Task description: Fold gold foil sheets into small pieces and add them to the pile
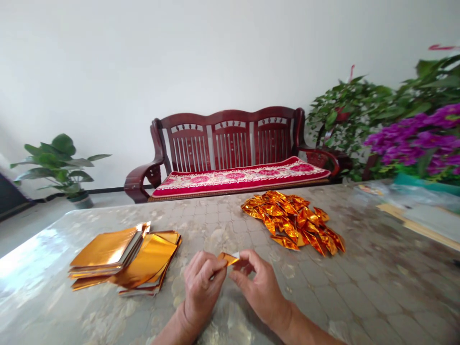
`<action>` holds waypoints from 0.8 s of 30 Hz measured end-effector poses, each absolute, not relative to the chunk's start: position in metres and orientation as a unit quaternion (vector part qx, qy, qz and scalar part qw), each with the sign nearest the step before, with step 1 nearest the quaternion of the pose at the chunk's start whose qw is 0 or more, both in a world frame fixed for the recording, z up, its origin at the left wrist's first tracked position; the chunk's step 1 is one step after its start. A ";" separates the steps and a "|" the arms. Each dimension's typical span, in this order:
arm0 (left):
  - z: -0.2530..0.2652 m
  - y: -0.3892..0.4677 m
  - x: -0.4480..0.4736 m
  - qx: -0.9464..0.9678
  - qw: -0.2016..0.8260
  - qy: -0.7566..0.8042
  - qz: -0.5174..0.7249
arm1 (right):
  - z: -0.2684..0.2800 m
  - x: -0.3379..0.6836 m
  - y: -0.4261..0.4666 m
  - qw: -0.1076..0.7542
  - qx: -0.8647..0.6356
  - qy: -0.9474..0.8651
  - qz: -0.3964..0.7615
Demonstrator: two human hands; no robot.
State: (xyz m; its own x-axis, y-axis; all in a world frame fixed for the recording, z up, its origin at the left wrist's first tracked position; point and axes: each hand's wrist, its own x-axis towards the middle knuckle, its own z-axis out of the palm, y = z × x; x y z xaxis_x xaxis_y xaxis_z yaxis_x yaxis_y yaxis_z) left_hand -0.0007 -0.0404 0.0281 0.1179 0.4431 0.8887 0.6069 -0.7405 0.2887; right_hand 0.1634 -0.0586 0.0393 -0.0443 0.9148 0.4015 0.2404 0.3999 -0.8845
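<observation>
The fingers (215, 269) of both hands pinch a small gold paper (229, 258) just above the desk (359, 287). It is best to press each fold flat and line up the edges, like the folded pile (293, 221) behind.

White wall (108, 57), red wooden bench (230, 148), plants (59, 165)

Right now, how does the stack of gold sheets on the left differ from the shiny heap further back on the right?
The stack of gold sheets lies flat and smooth, while the heap of folded pieces is crumpled into small pointed shapes. The sheets are large and fanned in overlapping layers; the folded pieces are small and jumbled loosely. The stack lies nearer the left hand, the heap beyond the right hand. Both are gold foil resting on the table.
</observation>
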 end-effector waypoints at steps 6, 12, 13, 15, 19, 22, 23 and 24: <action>0.029 -0.044 0.000 -0.769 0.105 -0.342 -0.529 | 0.045 0.146 -0.061 0.554 -0.456 -0.598 0.357; 0.031 -0.044 0.005 -0.773 0.115 -0.365 -0.506 | 0.046 0.148 -0.060 0.570 -0.446 -0.579 0.375; 0.032 -0.045 0.006 -0.777 0.112 -0.367 -0.499 | 0.046 0.149 -0.059 0.569 -0.444 -0.582 0.376; 0.033 -0.047 0.007 -0.788 0.101 -0.367 -0.483 | 0.045 0.152 -0.057 0.567 -0.440 -0.589 0.372; 0.034 -0.047 0.006 -0.791 0.074 -0.382 -0.473 | 0.042 0.159 -0.051 0.549 -0.457 -0.624 0.317; 0.029 -0.044 0.005 -0.752 0.028 -0.414 -0.512 | 0.039 0.163 -0.049 0.525 -0.476 -0.656 0.260; 0.027 -0.043 0.005 -0.739 0.003 -0.426 -0.522 | 0.039 0.164 -0.049 0.520 -0.477 -0.664 0.246; 0.024 -0.043 0.006 -0.729 -0.023 -0.437 -0.526 | 0.038 0.165 -0.049 0.517 -0.477 -0.671 0.234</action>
State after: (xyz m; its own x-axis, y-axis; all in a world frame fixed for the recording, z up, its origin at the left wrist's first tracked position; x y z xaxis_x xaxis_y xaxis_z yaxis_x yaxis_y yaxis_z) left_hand 0.0060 -0.0428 0.0242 0.0643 0.6615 0.7472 0.6134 -0.6168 0.4933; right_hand 0.1652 -0.0489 0.0381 -0.0100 0.8827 0.4699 0.3981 0.4346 -0.8079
